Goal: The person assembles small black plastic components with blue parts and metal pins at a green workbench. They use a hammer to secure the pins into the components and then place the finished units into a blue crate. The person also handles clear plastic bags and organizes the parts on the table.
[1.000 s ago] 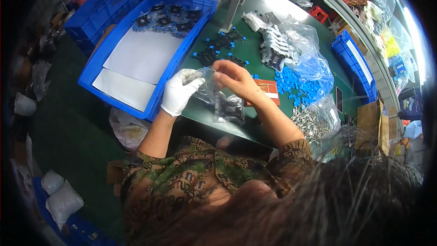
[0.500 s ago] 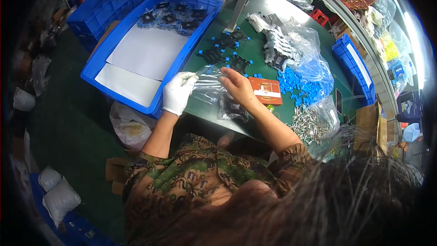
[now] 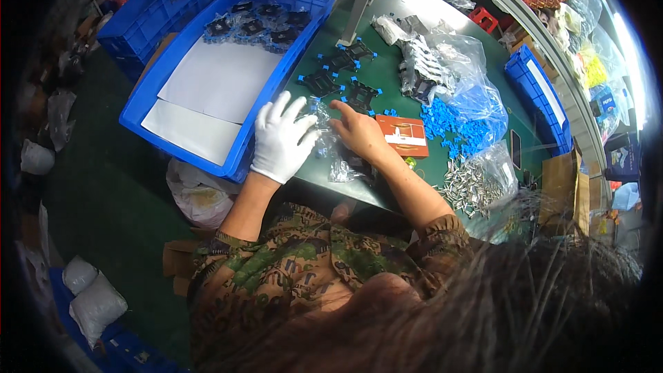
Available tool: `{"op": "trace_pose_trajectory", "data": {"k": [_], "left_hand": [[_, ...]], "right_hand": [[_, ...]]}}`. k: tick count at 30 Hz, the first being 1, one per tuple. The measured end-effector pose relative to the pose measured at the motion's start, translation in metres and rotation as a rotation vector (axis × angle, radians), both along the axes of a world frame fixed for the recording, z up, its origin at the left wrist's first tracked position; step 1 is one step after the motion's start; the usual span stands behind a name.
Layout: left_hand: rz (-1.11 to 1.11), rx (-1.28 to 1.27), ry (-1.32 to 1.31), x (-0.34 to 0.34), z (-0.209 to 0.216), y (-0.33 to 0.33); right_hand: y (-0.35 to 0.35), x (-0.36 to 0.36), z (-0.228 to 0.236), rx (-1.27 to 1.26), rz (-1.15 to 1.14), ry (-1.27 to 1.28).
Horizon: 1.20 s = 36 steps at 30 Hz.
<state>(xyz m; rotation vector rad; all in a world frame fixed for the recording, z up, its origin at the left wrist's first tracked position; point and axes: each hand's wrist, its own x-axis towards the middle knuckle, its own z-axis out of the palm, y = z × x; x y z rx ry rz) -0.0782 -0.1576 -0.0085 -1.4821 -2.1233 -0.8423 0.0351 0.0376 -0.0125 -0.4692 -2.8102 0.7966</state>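
Observation:
My left hand [image 3: 283,138], in a white glove, has its fingers spread beside a crumpled clear plastic bag [image 3: 322,121]. Bare, my right hand [image 3: 362,135] is at the bag's other side, with thumb and forefinger apart. Small blue bits show through the film, though the bag's contents are hard to make out. Another clear bag with a dark part inside [image 3: 349,168] lies at the table's near edge. Beyond my hands are several black cross-shaped frames with blue corner pieces [image 3: 321,83]. A red-brown box [image 3: 402,137] sits right of my right hand.
At left stands a blue crate [image 3: 231,167] holding white sheets and bagged black frames. Loose blue pieces [image 3: 452,124], small metal parts [image 3: 466,185] and a phone [image 3: 515,148] lie on the green table's right side. A metal post [image 3: 362,3] rises at its back.
My left hand has let go of the plastic bag's edge and spread its fingers. The stretched film has slackened and crumpled. My right hand has barely shifted.

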Motion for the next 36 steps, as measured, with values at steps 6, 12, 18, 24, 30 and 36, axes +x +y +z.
{"op": "trace_pose_trajectory", "data": {"k": [6,12,18,24,30,36], "left_hand": [[-0.025,-0.177,-0.052,-0.005,-0.028,0.002],[-0.05,-0.156,-0.01,-0.011,-0.028,0.003],[-0.079,0.139,-0.163,-0.026,0.017,0.023],[0.082,-0.154,-0.203,-0.06,0.039,0.095],[0.22,-0.604,-0.387,-0.099,-0.002,0.138],[0.161,0.001,-0.617,-0.105,-0.007,0.117]], "right_hand": [[-0.02,0.021,0.034,0.493,0.018,0.102],[-0.037,0.025,-0.005,0.46,0.188,0.272],[-0.026,0.026,-0.021,0.429,0.191,0.231],[-0.025,0.026,-0.022,0.432,0.201,0.235],[-0.024,0.024,-0.028,0.42,0.206,0.261],[-0.023,0.024,-0.031,0.421,0.204,0.266]]}}
